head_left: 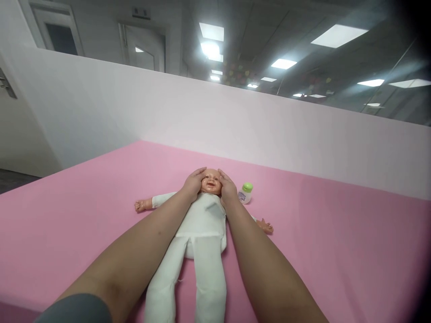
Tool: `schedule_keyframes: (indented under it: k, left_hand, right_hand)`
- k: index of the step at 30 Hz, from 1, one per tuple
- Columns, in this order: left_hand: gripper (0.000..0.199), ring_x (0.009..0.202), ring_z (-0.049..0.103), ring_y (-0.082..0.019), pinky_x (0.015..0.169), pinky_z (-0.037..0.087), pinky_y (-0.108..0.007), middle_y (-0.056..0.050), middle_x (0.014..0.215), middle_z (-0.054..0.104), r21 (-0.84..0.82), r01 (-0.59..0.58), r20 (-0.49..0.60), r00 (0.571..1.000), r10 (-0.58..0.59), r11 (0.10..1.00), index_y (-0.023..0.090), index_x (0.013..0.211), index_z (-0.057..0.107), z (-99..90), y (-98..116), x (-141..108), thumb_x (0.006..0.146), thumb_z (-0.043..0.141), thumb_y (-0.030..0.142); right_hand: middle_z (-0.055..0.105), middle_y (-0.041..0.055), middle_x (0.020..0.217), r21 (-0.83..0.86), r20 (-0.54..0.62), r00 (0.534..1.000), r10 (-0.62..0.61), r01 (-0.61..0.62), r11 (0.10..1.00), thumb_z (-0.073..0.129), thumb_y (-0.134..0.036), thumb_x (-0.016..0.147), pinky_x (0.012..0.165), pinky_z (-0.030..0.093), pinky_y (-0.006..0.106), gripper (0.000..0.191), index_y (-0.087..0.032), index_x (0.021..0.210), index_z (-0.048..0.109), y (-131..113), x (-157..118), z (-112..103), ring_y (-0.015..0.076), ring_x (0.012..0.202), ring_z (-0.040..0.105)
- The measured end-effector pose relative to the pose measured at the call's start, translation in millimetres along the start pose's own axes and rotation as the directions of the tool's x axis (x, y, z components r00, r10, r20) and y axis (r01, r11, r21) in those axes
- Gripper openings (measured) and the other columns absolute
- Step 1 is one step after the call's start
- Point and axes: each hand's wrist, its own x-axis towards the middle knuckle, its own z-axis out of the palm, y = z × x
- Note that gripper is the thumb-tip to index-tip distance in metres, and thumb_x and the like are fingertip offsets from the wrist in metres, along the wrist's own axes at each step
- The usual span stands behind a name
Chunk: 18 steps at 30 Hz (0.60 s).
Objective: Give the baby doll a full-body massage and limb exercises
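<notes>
A baby doll (202, 217) lies on its back on a pink surface, dressed in white cloth with its arms out to the sides. Its hard plastic head points away from me and its face looks up. My left hand (194, 183) is laid along one side of the head, fingers curved around the cheek and temple. Against the other side presses my right hand (228, 185), its fingertips near the doll's forehead. Between them the two hands hold the head. A small clear bottle with a green cap (245, 193) stands just right of my right hand.
The pink padded surface (323, 224) spreads out around the doll. A low white wall (235, 121) runs along its far edge, with dark glass reflecting ceiling lights above. On the far left is a door with a metal handle (6, 85).
</notes>
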Motion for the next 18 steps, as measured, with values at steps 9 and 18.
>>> schedule_keyframes:
  k: [9,18]
  left_hand:
    - [0.046,0.098,0.073,-0.024,0.087,0.059,-0.036,-0.015,0.117,0.073,0.032,-0.031,0.021,0.999,0.03,0.999,0.016,0.125,0.068,-0.1,1.4,-0.4,0.08,0.07,0.023]
    - [0.057,0.096,0.072,-0.024,0.089,0.058,-0.039,-0.013,0.114,0.072,0.099,-0.121,0.069,0.991,0.114,0.988,0.017,0.119,0.068,-6.4,-6.5,5.4,0.069,0.088,0.035]
  right_hand:
    - [0.065,0.0067,0.14,-0.014,0.047,0.999,-0.02,0.021,1.0,0.075,-0.028,0.074,0.106,0.054,0.043,0.055,-0.022,0.129,0.069,3.2,0.4,-1.6,0.0257,0.122,0.065]
    - [0.069,0.0051,0.121,-0.171,0.038,0.992,-0.122,0.127,0.977,0.092,-0.041,0.062,0.085,0.06,0.035,0.064,-0.022,0.118,0.068,-2.0,-5.7,4.2,0.0225,0.096,0.069]
